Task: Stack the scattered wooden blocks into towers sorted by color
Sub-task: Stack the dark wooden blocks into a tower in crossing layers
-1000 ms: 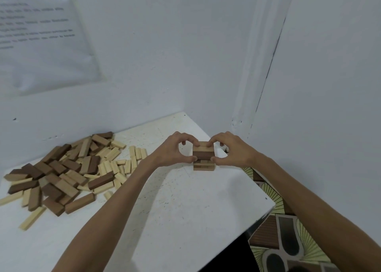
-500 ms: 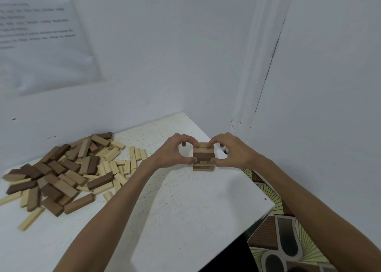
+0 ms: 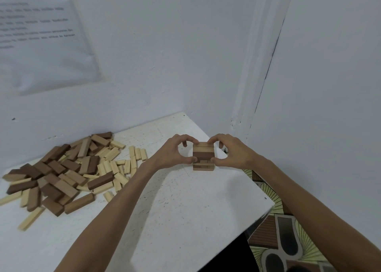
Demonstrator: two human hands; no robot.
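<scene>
A short tower of wooden blocks (image 3: 203, 156) stands near the far right corner of the white table (image 3: 165, 220). It has light layers, a dark brown layer in the middle and tan layers below. My left hand (image 3: 175, 153) pinches the tower's left side with thumb and curled fingers. My right hand (image 3: 229, 152) pinches its right side the same way. A heap of scattered blocks (image 3: 61, 168) in dark brown, tan and pale wood lies at the table's left.
White walls meet in a corner right behind the tower. A printed sheet (image 3: 41, 34) hangs on the left wall. The table's right edge drops to a patterned floor (image 3: 288, 240).
Both hands stay on the tower's sides. The fingertips have shifted slightly on the top layer. The tower has not moved.
</scene>
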